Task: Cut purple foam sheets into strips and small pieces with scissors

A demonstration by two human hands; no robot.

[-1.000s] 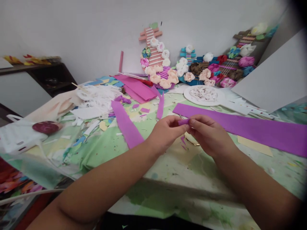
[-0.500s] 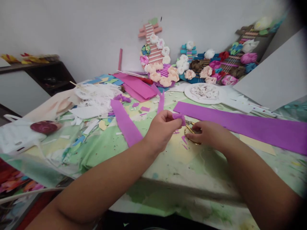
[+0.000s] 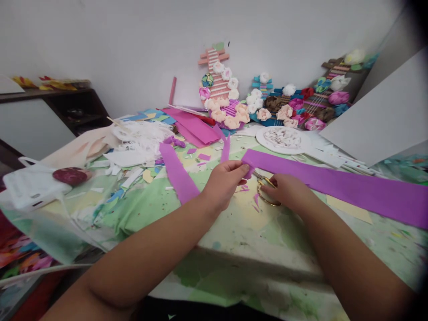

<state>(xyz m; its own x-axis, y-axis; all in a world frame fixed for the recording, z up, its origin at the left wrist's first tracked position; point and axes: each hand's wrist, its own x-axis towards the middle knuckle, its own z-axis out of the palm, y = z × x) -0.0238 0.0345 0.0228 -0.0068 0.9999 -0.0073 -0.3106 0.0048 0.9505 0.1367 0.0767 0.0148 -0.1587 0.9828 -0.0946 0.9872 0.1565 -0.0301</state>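
Between thumb and fingers, my left hand [image 3: 224, 183] pinches a small piece of purple crepe paper [image 3: 249, 171]. My right hand [image 3: 287, 191] has its fingers in the handles of gold scissors [image 3: 267, 189], whose blades point left at that piece. Small purple offcuts [image 3: 256, 200] lie on the table just below. Behind the hands stretches a long purple paper strip [image 3: 334, 183] to the right. A shorter purple strip [image 3: 177, 174] lies left of my left hand, and a narrow purple strip [image 3: 225, 149] lies beyond it.
Pink folded paper [image 3: 197, 129], white shredded strands [image 3: 140, 136] and paper scraps cover the table's left and back. A white power adapter [image 3: 31, 185] sits at far left. Flower-decorated craft guitars [image 3: 220, 84] lean on the wall. A white round-ended board [image 3: 282, 139] lies at back right.
The view has tilted slightly, so the scene sits lower. My left hand has turned the purple piece a little, and the scissor blades remain close to it.
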